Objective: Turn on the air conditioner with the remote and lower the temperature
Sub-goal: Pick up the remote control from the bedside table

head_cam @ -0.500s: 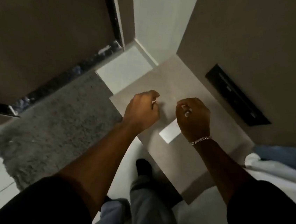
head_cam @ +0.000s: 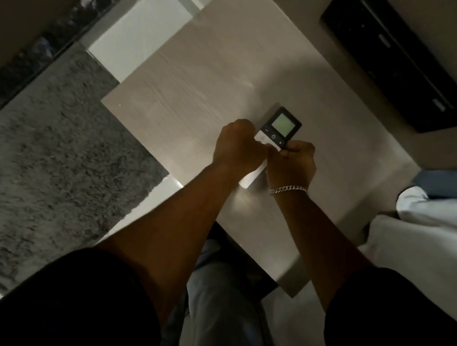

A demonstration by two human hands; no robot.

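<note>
Centrally, just right of the frame's middle, the slim white remote with a dark-framed greenish screen is gripped from both sides above the pale wood-grain tabletop. The left hand is curled closed on its left edge; the right hand, with a silver chain bracelet at the wrist, is closed on its right edge. A grey shaggy rug is seen at left.

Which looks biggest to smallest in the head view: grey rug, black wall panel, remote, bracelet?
1. grey rug
2. black wall panel
3. remote, partly hidden by both hands
4. bracelet
Apparent sizes only; distance from the camera differs.
</note>
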